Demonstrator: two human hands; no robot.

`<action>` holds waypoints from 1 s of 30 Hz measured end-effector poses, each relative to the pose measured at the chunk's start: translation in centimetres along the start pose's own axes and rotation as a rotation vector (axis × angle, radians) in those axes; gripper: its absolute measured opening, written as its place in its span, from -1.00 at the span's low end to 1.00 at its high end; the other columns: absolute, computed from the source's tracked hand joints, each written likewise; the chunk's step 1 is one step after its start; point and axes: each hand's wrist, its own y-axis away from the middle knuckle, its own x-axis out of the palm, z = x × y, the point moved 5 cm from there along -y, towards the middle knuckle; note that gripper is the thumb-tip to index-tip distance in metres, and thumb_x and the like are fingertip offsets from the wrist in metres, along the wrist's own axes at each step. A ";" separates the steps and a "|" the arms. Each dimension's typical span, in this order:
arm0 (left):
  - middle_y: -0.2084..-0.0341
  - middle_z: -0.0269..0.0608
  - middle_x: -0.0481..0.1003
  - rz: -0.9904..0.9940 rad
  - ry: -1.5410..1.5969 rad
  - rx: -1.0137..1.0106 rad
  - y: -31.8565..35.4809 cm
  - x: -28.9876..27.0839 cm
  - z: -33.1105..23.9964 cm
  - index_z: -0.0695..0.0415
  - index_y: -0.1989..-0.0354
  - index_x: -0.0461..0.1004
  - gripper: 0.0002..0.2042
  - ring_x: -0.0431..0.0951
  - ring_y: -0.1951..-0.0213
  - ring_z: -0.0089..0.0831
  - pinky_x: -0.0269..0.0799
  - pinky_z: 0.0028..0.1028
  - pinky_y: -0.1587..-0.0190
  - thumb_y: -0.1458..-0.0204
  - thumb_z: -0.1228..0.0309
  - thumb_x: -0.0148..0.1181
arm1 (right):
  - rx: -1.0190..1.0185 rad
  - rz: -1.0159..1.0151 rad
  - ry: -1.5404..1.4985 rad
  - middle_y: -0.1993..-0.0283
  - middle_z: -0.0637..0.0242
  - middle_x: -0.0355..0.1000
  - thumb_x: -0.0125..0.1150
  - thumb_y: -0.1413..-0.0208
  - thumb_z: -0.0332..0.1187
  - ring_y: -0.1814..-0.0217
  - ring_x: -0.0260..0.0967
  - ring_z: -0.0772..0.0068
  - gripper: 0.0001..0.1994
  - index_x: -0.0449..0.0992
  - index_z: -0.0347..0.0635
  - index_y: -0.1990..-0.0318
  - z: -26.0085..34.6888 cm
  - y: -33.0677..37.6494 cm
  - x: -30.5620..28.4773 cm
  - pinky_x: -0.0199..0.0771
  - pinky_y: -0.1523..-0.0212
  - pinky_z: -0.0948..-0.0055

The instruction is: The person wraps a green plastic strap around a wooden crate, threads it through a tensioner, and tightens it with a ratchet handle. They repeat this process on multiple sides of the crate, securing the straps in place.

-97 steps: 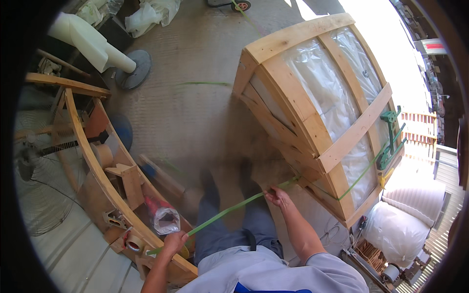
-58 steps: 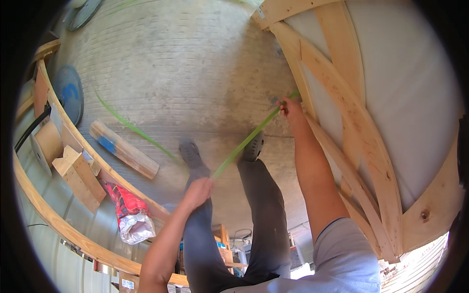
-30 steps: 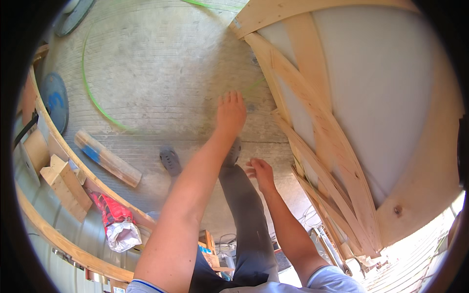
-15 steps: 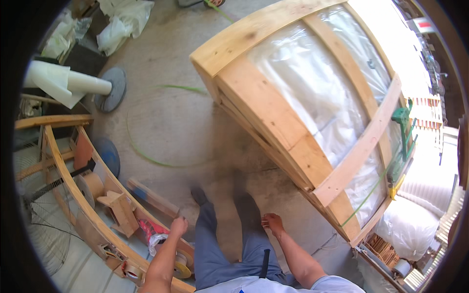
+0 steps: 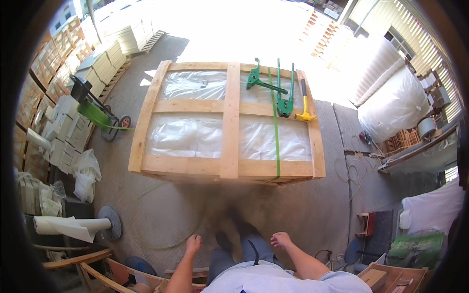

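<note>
My left hand (image 5: pixel 194 243) is in the air left of my legs, its fingers curled into a fist with nothing visible in it. To the right of my legs hangs my right hand (image 5: pixel 281 240), its fingers loosely bent and apart, holding nothing. Both are short of a large wooden crate (image 5: pixel 232 141) whose slats cover contents wrapped in clear plastic. A green strap (image 5: pixel 276 146) crosses the crate's right half. On top lie a green strap tensioner (image 5: pixel 261 83), a green long-handled strapping tool (image 5: pixel 285 105) and a yellow claw hammer (image 5: pixel 305 113) with a dark handle.
A wheeled strap cart (image 5: pixel 100 115) stands left of the crate. A white roll (image 5: pixel 73 225) with a round grey end lies nearer on the left. Loose green strap (image 5: pixel 171 246) curves over the floor. Big wrapped rolls (image 5: pixel 391 110) and a cable (image 5: pixel 352 173) are at right.
My view has turned and lifted, so the crate now lies straight ahead with its tools in sight. Both hands still hang beside my legs; the wooden frame at left has dropped toward the lower edge.
</note>
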 end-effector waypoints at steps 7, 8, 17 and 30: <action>0.48 -0.09 0.59 0.071 -0.442 0.168 -0.2 1.2 -7.8 0.21 0.23 0.56 -0.68 0.62 0.45 -0.28 0.52 -0.29 0.25 -0.08 0.23 -0.01 | 0.097 -0.189 -0.305 0.23 0.14 0.51 0.09 -0.16 -0.34 0.33 0.51 0.24 -0.79 0.45 -0.27 0.14 -13.1 5.2 -8.0 0.53 0.41 0.30; 0.47 -0.09 0.59 0.094 -0.526 0.195 -0.2 2.2 -8.8 0.20 0.24 0.56 -0.68 0.62 0.44 -0.27 0.51 -0.29 0.22 -0.07 0.22 -0.01 | 0.130 -0.242 -0.360 0.23 0.13 0.51 0.09 -0.15 -0.34 0.32 0.51 0.22 -0.79 0.44 -0.28 0.14 -15.0 5.6 -9.0 0.54 0.40 0.29; 0.46 -0.12 0.59 0.297 -0.463 0.339 3.3 21.0 -24.0 0.25 0.21 0.55 -0.70 0.62 0.46 -0.38 0.52 -0.39 0.33 -0.11 0.28 -0.01 | 0.236 -0.232 -0.526 0.24 0.13 0.51 0.12 -0.12 -0.33 0.35 0.49 0.20 -0.76 0.45 -0.31 0.14 -23.6 2.9 -18.2 0.57 0.32 0.21; 0.47 -0.14 0.59 0.304 -0.238 0.575 9.6 45.2 -52.3 0.28 0.19 0.53 -0.74 0.58 0.50 -0.45 0.50 -0.46 0.38 -0.19 0.36 -0.04 | -0.062 -0.390 -0.648 0.31 0.20 0.52 0.08 -0.15 -0.30 0.46 0.48 0.41 -0.79 0.47 -0.24 0.16 -9.7 -1.7 -51.2 0.49 0.52 0.45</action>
